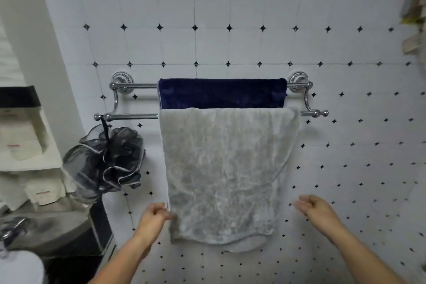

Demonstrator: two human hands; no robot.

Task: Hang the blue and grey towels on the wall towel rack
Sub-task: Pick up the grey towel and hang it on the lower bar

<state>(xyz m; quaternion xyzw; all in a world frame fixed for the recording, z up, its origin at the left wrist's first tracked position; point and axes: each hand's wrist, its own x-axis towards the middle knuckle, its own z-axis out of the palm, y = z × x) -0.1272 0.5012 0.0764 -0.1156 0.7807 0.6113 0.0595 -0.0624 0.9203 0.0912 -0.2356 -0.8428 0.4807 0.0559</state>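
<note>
A chrome two-bar towel rack point(131, 86) is fixed to the tiled wall. The blue towel point(222, 94) hangs over its rear upper bar. The grey towel point(223, 168) drapes over the front lower bar and hangs down long, covering most of the blue one. My left hand point(155, 215) touches the grey towel's lower left edge with its fingertips pinched at the cloth. My right hand point(317, 208) hovers to the right of the towel, apart from it, fingers loosely spread and holding nothing.
A black mesh bath sponge point(108, 159) hangs by a cord from the left end of the front bar. White shelves with bottles point(27, 143) stand at the left, above a dark counter with a sink point(46, 230). Items sit on a shelf at the upper right point(415, 18).
</note>
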